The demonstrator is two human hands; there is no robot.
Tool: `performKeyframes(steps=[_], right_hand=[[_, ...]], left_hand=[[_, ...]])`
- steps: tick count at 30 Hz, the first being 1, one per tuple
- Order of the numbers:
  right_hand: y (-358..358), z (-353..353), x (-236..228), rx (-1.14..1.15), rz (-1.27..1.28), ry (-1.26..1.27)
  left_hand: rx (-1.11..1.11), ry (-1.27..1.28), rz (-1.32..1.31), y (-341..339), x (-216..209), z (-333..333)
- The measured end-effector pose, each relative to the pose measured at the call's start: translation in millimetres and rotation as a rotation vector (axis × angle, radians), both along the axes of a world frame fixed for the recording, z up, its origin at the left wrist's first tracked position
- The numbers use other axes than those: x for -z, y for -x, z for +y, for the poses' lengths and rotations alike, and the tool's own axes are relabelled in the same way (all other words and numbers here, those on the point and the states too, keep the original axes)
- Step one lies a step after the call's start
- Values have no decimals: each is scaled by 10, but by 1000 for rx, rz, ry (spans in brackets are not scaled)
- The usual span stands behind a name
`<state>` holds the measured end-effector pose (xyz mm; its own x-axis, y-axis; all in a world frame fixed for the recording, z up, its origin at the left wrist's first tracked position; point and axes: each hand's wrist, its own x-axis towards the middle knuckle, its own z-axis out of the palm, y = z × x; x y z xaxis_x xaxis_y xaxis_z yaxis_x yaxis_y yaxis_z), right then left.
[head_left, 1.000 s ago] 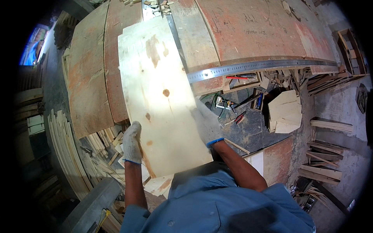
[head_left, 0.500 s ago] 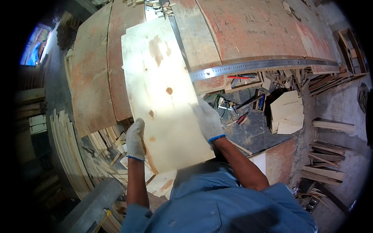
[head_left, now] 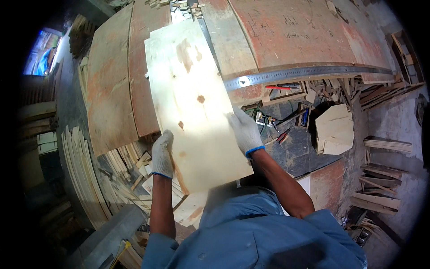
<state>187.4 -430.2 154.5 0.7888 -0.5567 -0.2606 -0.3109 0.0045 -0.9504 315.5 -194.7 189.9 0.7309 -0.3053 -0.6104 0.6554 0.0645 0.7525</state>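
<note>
The board [head_left: 199,114] sits between two gloved hands, left hand [head_left: 162,154] gripping its left edge, right hand [head_left: 245,132] gripping the right! Beyond the grip, its far end overlaps the table [head_left: 291,45]; touching or not, can't tell. Ruler [head_left: 309,72] past the right hand, strips [head_left: 83,175] out left of the left.

Before me, a broad bench of worn, reddish-brown wooden panels [head_left: 309,40] carries a long, silvery steel ruler [head_left: 291,73] along its near edge and small, pale wooden offcuts [head_left: 196,10] at its far side; on the dark grey tiled floor [head_left: 293,158] lies a red-and-black hand tool [head_left: 283,136].
</note>
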Motion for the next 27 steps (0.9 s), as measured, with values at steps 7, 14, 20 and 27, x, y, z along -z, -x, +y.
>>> performKeyframes(steps=[7,14,20,27], right_hand=[[58,-7,-132,-50,47,93],[1085,-769,-347,-125,129,199],[2343,-599,-365,384,-342,-1072],[2537,-460,-415,392,-274,-626]], left_hand=[[7,56,-21,92,-28,13],[120,198,62,1003,-503,-359],[590,99,-296,1817,-388,-1303],[721,249,-386,2004,96,-2098]])
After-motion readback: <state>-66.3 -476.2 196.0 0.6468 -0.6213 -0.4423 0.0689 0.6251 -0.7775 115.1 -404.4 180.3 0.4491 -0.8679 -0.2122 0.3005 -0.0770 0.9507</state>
